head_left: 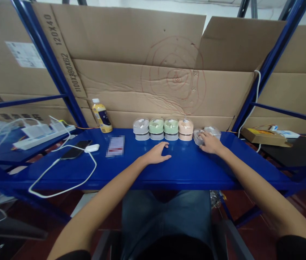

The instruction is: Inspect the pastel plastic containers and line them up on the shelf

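Observation:
My left hand (156,153) hovers at or just above the blue shelf, thumb and fingers apart, with nothing in it. Behind it stands a row of small rounded lidded containers in stacks: a grey stack (141,129), a green stack (156,129), a second green stack (171,129) and a peach stack (185,129). To their right, my right hand (211,143) has its fingers and thumb on a clear lidded container (197,137). Another clear container (214,131) sits just behind that hand, partly covered by it.
On the left of the blue shelf (185,169) are a yellow bottle (102,116), a blurred-out packet (115,146), a phone (75,150) and a looping white cable (60,195). A cardboard panel (120,79) closes off the back. Blue metal posts (269,65) flank both sides.

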### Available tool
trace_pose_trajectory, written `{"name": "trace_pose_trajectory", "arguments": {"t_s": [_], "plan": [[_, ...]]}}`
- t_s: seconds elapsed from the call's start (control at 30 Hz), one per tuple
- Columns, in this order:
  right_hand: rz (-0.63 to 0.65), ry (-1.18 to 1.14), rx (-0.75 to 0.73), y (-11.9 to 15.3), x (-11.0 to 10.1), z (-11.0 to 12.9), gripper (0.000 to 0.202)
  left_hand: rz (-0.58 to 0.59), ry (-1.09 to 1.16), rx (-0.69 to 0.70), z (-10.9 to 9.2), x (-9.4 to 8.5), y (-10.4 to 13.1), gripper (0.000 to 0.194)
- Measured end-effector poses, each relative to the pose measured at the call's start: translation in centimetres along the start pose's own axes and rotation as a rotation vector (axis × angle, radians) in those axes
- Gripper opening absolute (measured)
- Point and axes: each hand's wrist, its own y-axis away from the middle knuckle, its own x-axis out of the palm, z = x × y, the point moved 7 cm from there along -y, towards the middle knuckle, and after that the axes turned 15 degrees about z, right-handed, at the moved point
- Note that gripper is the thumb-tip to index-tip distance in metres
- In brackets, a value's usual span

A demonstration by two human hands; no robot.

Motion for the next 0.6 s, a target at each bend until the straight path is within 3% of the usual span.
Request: {"name": "trace_pose_trajectory", "arguments": {"t_s": [0.07,0.17,0.23,0.3,0.4,0.53,0.6], "plan": [[-0.024,-0.056,0.022,2.1,-0.8,-0.2,0.059,-0.001,0.0,-0.003,0.1,0.0,-0.1,0.066],[-0.06,-0.146,0.25,3.8,-1.6,-1.5,0.082,0.0,0.001,-0.008,0.1,0.1,-0.1,0.066],[0.001,-0.181,0.376,3.7,-1.2,-1.8,0.091,0.001,0.01,-0.006,0.0,0.0,0.0,0.069],[0.064,-0.198,0.387,2.8,-0.5,-1.0,0.085,0.004,0.028,-0.005,-0.1,0.0,0.1,0.078],[0.018,-0.235,0.205,1.3,-0.2,1.8,0.075,-0.006,0.09,-0.004,-0.1,-0.2,0.3,0.099],[-0.097,-0.395,-0.386,1.3,-1.7,8.2,0.083,-0.034,0.214,0.024,-0.2,-0.4,0.4,0.123],[-0.153,-0.482,-0.562,1.8,-3.0,10.0,0.084,-0.042,0.234,0.06,-0.5,-0.6,0.5,0.13]]}}
